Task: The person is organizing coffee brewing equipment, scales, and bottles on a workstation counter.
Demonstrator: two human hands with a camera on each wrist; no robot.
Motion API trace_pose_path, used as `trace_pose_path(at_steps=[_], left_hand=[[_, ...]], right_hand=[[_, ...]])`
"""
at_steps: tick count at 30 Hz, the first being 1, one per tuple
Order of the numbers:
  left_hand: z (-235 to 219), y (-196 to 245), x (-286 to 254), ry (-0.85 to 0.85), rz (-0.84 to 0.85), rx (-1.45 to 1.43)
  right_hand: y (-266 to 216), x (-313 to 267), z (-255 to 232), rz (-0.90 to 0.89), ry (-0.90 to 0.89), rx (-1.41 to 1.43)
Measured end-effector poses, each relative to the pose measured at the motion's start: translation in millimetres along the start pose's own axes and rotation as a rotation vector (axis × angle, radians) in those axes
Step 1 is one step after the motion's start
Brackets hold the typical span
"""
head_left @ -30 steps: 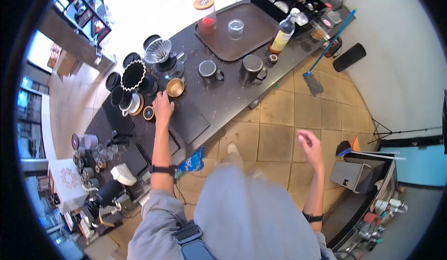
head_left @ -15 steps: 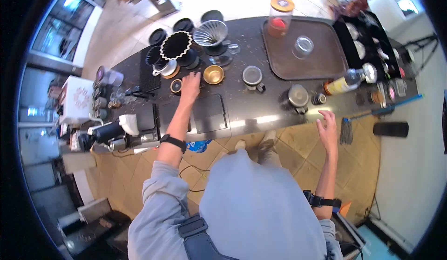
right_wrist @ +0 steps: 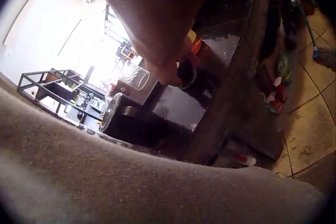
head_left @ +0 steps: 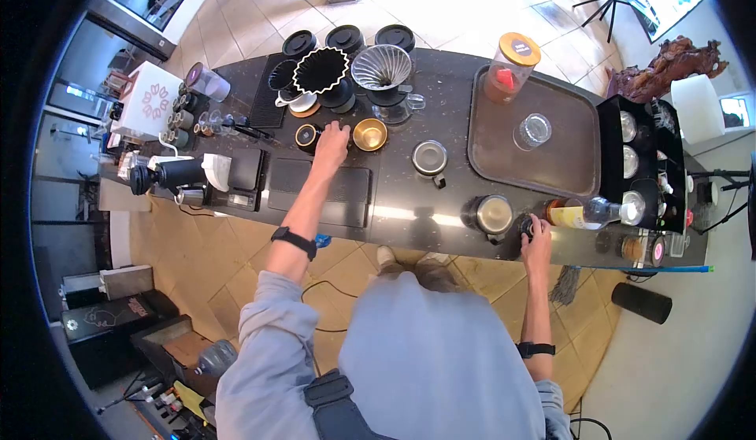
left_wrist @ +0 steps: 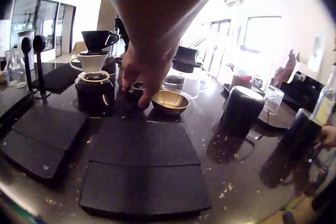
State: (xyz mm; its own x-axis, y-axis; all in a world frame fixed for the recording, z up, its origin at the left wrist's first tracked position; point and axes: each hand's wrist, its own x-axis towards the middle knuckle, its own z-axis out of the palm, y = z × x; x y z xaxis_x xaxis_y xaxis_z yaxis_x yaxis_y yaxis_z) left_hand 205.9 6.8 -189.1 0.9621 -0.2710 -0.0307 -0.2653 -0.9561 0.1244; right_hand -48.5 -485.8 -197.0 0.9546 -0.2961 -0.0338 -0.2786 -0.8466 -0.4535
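Between a black jar with a gold-ringed top (head_left: 307, 135) and a gold bowl (head_left: 370, 134), my left hand (head_left: 331, 150) reaches down to the counter. In the left wrist view its thumb and fingers (left_wrist: 126, 79) pinch a small dark round container (left_wrist: 137, 86), just left of the gold bowl (left_wrist: 170, 101). At the counter's front edge my right hand (head_left: 538, 245) grips a small dark jar (head_left: 526, 224), beside a lidded steel mug (head_left: 494, 215) and a lying-looking bottle with a yellow label (head_left: 579, 213). The right wrist view shows the fingers round this dark jar (right_wrist: 186, 71).
A brown tray (head_left: 543, 164) bears a glass (head_left: 534, 131) and a wooden-lidded canister (head_left: 512, 66). Behind my left hand are a black dripper (head_left: 321, 70) and a glass dripper (head_left: 381, 67). Another steel mug (head_left: 429, 158) stands mid-counter; a dark mat (head_left: 319, 192) lies in front.
My right hand has come from the air beyond the counter's edge to the small dark jar and taken hold of it. My left hand stays beside the gold bowl. The head view has turned.
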Motion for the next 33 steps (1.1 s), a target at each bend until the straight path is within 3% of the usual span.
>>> trace_pose_path(at_steps=[3, 5, 7, 8, 9, 11, 12, 13, 15, 19, 26, 33], left_hand=[[-33.7, 23.6, -20.9, 0.166, -0.013, -0.128], [-50.2, 31.3, -31.5, 0.150, -0.055, -0.164], [-67.2, 42.9, -43.0, 0.239, -0.163, -0.505], [-80.7, 50.8, -52.8, 0.179, -0.287, -0.645], [-89.5, 57.1, -62.6, 0.183, -0.293, -0.644], [-102.3, 65.6, -85.3, 0.141, -0.379, -1.343], [-110.3, 71.1, -99.4, 0.131, -0.354, -1.395], [-112.1, 75.1, -113.0, 0.136, -0.366, -1.383], [-113.4, 82.9, -139.2, 0.194, -0.295, -1.534], [-120.7, 96.4, -174.2, 0.149, -0.243, -1.654], [-127.8, 76.8, -234.4, 0.264, -0.276, -1.690], [-137.7, 2.0, -327.2, 0.469, -0.237, -1.710]], right_hand=[[2.9, 6.2, -2.6, 0.017, -0.069, 0.037], [-2.1, 9.6, -7.9, 0.005, -0.086, 0.003], [-9.3, 11.7, -10.2, 0.018, -0.056, 0.043], [-13.4, 13.3, -12.5, 0.034, -0.023, 0.080], [-21.1, 14.4, -20.2, 0.027, -0.026, 0.081], [-45.4, 14.6, -42.9, 0.023, 0.077, 0.262], [-56.4, 15.1, -53.0, 0.060, 0.114, 0.345], [-64.2, 15.5, -60.4, 0.057, 0.101, 0.355], [-78.4, 16.4, -74.9, 0.028, 0.075, 0.909], [-132.4, 21.9, -100.8, -0.100, 0.033, 1.118], [-205.6, 7.5, -81.2, -0.225, -0.180, 1.254], [-303.7, -46.6, -31.5, -0.303, -0.408, 1.250]])
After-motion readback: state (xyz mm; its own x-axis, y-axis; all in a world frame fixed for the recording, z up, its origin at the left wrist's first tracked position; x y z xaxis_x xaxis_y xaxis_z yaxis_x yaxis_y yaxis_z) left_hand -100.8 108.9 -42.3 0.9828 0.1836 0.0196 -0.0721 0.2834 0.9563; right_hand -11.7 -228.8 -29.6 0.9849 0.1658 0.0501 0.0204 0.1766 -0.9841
